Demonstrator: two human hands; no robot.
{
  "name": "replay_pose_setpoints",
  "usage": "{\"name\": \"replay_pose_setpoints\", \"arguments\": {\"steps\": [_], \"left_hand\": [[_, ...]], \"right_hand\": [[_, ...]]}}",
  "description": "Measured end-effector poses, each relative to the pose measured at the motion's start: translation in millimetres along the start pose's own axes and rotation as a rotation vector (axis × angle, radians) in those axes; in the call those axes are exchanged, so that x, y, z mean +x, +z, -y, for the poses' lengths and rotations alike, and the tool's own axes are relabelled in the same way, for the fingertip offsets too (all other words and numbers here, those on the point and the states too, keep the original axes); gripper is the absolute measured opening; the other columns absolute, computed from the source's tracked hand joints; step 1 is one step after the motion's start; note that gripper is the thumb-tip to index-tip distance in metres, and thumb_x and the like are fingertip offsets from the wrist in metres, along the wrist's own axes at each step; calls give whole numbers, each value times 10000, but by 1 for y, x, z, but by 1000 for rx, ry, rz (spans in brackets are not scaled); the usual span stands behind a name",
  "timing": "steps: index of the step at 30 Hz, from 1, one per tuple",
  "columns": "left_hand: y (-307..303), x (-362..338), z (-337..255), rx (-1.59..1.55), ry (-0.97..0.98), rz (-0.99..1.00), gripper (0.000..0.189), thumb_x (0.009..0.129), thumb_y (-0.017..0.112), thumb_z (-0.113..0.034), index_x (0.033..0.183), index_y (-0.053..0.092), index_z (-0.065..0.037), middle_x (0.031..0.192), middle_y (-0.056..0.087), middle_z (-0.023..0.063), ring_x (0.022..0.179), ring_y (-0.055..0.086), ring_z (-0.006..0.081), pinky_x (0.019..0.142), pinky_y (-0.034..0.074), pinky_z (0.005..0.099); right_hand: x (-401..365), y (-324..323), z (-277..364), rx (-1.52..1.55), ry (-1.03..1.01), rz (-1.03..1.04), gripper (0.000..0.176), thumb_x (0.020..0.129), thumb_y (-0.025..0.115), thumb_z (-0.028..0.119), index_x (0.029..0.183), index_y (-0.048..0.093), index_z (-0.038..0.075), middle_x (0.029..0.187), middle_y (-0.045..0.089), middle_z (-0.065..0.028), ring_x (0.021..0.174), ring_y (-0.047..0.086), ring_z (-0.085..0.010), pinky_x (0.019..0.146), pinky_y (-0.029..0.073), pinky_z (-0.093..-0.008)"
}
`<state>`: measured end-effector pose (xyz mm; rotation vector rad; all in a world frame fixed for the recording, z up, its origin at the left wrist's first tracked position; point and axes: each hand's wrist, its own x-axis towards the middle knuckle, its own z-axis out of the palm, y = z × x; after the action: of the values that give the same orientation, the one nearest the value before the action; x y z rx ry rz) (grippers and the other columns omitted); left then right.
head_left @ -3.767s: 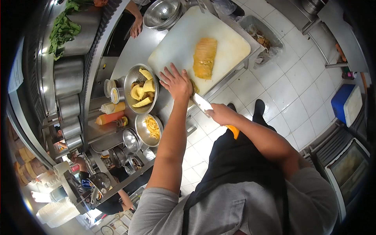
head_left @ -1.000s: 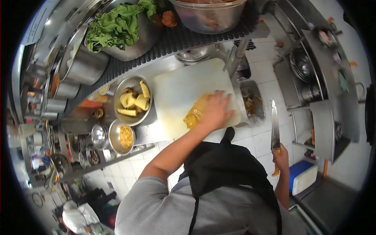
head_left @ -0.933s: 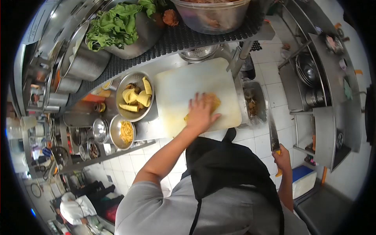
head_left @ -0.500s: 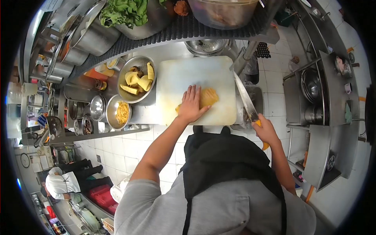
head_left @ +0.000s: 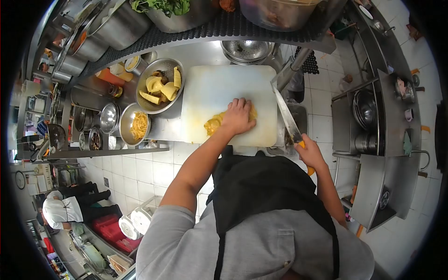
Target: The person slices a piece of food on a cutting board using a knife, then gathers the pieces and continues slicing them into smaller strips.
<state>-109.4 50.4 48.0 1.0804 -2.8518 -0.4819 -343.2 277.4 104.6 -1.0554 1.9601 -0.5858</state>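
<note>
My left hand (head_left: 239, 117) lies flat over a spread of yellow slices (head_left: 213, 124) on the white cutting board (head_left: 205, 86), covering part of them. The fingers are stretched out and point away from me. In my right hand (head_left: 310, 151), off the board's right side, is a long knife (head_left: 290, 116) with a yellow handle. Its blade points away from me, with the tip near the board's right edge. To the left of the board stands a metal bowl (head_left: 140, 103) with large yellow pieces and some darker ones. A smaller metal bowl (head_left: 122, 133) holds thin yellow strips.
Above the counter runs a shelf with a black mat (head_left: 205, 28), carrying pots, leafy greens (head_left: 161, 5) and a clear tub (head_left: 275, 16). Metal colanders (head_left: 246, 50) sit behind the board. A shelf post (head_left: 294, 67) rises at its right. A person (head_left: 63, 210) works at the far left.
My left hand has shifted right across the slices, uncovering more of them on the left. The knife stays in my right hand beside the board. The view has shifted a little.
</note>
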Motion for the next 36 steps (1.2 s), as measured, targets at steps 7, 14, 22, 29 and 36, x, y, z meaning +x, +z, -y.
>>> {"name": "replay_pose_setpoints", "arguments": {"steps": [7,14,22,29,36], "left_hand": [[14,-5,4,-60,110,18,810,849,669,-473,1450,457,27,1398,495,212,1303,443,377,1126,367,479],[-6,-44,50,20,83,19,960,881,623,-612,1566,315,-14,1619,306,236,1529,227,391,1252,203,491],[-10,-43,43,87,74,50,911,933,556,-608,1582,295,-24,1644,277,212,1552,202,346,1272,159,487],[6,-33,36,44,317,8,723,981,542,-471,1531,385,-29,1611,343,191,1519,276,336,1246,217,498],[0,-5,25,-183,312,-118,369,867,629,-186,1197,625,-21,1235,607,155,1177,525,354,1049,441,465]], "right_hand": [[3,5,-10,-11,-39,6,323,938,640,249,1096,526,-9,674,628,-170,560,653,-284,567,499,-409],[12,9,12,-111,-82,99,318,954,632,248,1082,522,-21,752,669,-224,663,676,-395,628,511,-478],[47,64,61,-357,-175,10,286,987,563,204,1067,499,-63,852,676,-325,839,666,-522,797,520,-595],[42,79,75,-543,-67,-11,234,989,544,202,1021,508,-27,872,704,-298,814,702,-484,754,555,-568],[46,91,107,-601,-88,-71,178,962,510,137,1040,519,-23,874,709,-285,828,715,-457,761,565,-549]]}}
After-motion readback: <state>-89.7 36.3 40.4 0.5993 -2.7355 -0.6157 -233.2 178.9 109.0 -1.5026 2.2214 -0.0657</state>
